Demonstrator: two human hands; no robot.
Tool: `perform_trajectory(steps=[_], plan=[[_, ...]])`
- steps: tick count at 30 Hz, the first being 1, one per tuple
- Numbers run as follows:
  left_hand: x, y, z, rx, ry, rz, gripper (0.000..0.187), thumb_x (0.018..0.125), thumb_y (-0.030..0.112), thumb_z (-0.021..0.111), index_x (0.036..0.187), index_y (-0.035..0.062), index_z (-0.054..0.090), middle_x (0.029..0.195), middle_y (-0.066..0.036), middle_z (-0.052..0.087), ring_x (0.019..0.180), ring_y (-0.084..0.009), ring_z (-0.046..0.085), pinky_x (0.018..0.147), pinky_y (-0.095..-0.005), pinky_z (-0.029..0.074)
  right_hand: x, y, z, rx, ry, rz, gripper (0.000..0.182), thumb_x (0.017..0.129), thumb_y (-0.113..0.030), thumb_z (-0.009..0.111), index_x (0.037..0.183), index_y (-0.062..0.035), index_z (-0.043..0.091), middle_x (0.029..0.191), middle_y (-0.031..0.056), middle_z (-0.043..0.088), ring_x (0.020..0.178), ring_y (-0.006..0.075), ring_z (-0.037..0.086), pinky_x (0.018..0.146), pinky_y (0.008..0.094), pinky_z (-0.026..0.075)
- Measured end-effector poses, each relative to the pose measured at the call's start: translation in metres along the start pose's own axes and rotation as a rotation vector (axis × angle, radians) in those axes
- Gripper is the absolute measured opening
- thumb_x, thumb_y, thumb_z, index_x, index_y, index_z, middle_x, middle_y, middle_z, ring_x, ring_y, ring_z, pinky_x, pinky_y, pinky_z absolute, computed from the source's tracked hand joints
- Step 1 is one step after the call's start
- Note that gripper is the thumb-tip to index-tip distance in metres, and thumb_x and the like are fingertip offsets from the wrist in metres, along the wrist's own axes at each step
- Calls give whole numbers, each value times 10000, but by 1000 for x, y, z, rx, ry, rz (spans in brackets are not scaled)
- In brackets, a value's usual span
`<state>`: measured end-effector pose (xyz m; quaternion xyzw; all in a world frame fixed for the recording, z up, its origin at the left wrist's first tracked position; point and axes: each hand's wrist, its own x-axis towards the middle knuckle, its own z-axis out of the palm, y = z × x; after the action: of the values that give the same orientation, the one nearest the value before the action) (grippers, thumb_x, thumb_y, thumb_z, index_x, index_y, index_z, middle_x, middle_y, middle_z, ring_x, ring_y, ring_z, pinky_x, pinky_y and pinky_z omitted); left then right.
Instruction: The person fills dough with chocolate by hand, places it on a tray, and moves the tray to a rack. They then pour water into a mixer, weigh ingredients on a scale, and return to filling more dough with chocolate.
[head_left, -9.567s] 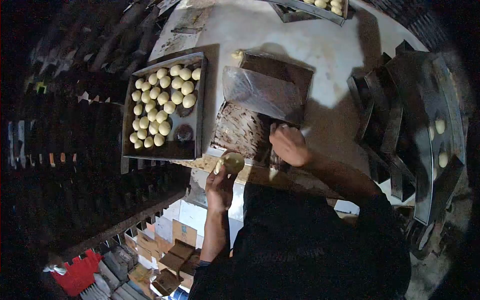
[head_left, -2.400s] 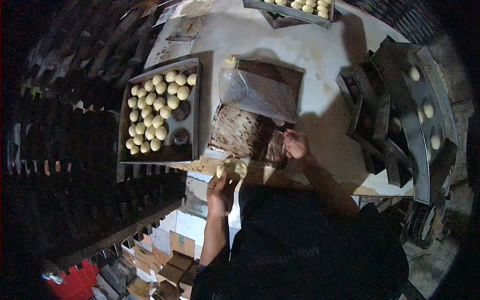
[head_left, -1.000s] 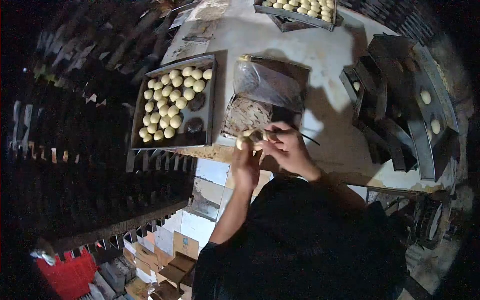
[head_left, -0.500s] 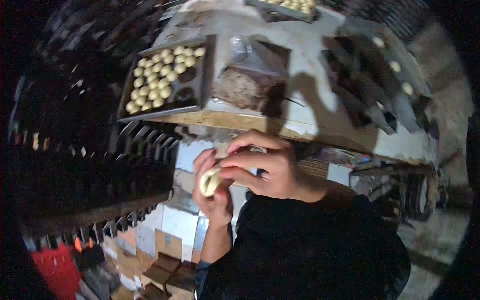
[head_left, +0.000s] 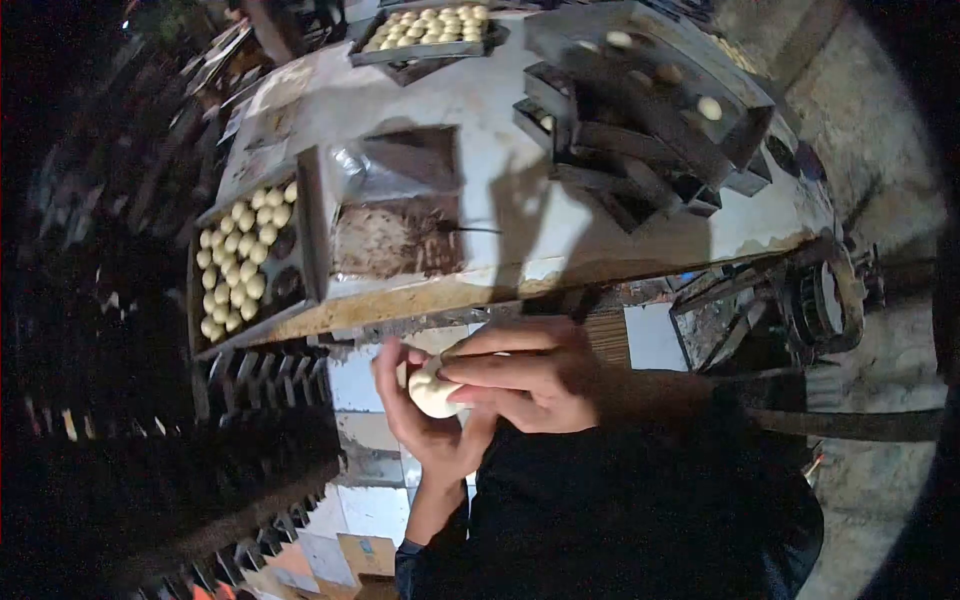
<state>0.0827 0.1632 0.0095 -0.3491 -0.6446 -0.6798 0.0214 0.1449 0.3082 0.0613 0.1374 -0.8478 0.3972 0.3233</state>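
Note:
A pale piece of dough [head_left: 432,396] sits cupped in my left hand [head_left: 437,445], whose fingers and thumb curl around its sides. From the right, the fingertips of my right hand [head_left: 535,375] press together on the dough's upper edge. The dough looks rounded, with a fold at its top; the fingers cover part of it. Both hands are in front of my body, just short of the table edge. Beyond them on the table lies a brown, smeared slab [head_left: 395,238] with clear plastic [head_left: 385,168] over its far part and a thin dark stick at its right.
A dark tray [head_left: 312,230] of dough balls stands at the table's left edge, and another tray [head_left: 420,50] of them at the back. Stacked dark metal trays [head_left: 640,140] occupy the right side of the table [head_left: 500,110]. A dark slatted rack [head_left: 265,380] is at left.
The view has shifted, so the table and trays sit farther left and more of the right side shows. The opening in the dough no longer shows; its near side looks round and smooth.

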Motion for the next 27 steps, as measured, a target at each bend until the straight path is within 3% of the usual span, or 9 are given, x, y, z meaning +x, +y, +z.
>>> perform_trajectory(steps=[3, 6, 8, 11, 13, 16, 18, 22, 27], plan=[[19, -12, 43, -533, -103, -237, 681, 804, 635, 513, 1040, -1, 570, 1026, -123, 430, 944, -232, 436, 842, -387, 365, 4, 25, -52, 117, 176, 23, 351, 669, -106, 820, 979, -36, 672, 893, 117, 660, 718, 178, 658, 581, 295, 521], [55, -11, 103, -402, -186, 9, 568, 951, 570, 311, 840, 139, 664, 993, -103, 418, 931, -256, 444, 871, -407, 364, 6, 30, -125, 338, -93, 673, 255, 701, -94, 793, 930, -62, 686, 844, 91, 652, 709, 200, 645, 623, 325, 527], [74, -17, 142, -308, -224, 191, 485, 937, 533, 407, 749, 156, 648, 1029, -102, 398, 932, -238, 436, 777, -404, 486, -9, 58, -149, 350, 37, 444, 279, 714, -51, 768, 974, -51, 668, 868, 120, 657, 733, 206, 659, 657, 325, 546], [110, -9, 208, -315, -89, 335, 392, 885, 519, 533, 966, 136, 566, 1038, -113, 406, 962, -240, 457, 699, -381, 527, -23, 75, -185, 161, 181, 175, 357, 731, -70, 753, 1069, -47, 642, 967, 117, 649, 869, 200, 662, 768, 330, 570], [121, -7, 244, -258, 53, 371, 554, 857, 515, 587, 1214, 130, 411, 1088, -119, 423, 979, -240, 503, 642, -370, 560, -37, 91, -206, -136, 62, 18, 349, 741, -66, 740, 1072, -36, 634, 1005, 120, 643, 940, 209, 649, 826, 340, 557], [132, 11, 297, -522, 63, 223, 921, 584, 491, 820, 1241, 22, 377, 1018, -111, 451, 823, -197, 500, 668, -338, 528, -35, 110, -249, -187, 165, -125, 292, 794, -108, 698, 1061, -18, 620, 1059, 120, 628, 989, 221, 632, 855, 353, 542], [154, 21, 319, -622, -112, 250, 893, 508, 412, 905, 1180, -4, 489, 952, -121, 513, 808, -215, 549, 704, -349, 492, -38, 125, -261, -194, 221, -98, 257, 826, -120, 662, 1057, -25, 599, 1031, 112, 627, 954, 210, 628, 817, 336, 537], [194, 18, 348, -548, -362, 507, 323, 589, 237, 865, 690, 55, 619, 738, -100, 648, 731, -257, 626, 683, -376, 502, -43, 140, -283, -261, 300, 3, 218, 879, -140, 597, 1069, -38, 565, 1009, 104, 626, 914, 207, 624, 774, 323, 528], [203, 29, 370, 70, -452, 252, 150, 707, 58, 745, 735, 41, 599, 745, -93, 625, 625, -225, 603, 550, -308, 474, -30, 112, -330, -660, 271, 76, 266, 822, -105, 596, 1065, 2, 604, 1075, 162, 622, 1019, 298, 607, 874, 400, 516]])
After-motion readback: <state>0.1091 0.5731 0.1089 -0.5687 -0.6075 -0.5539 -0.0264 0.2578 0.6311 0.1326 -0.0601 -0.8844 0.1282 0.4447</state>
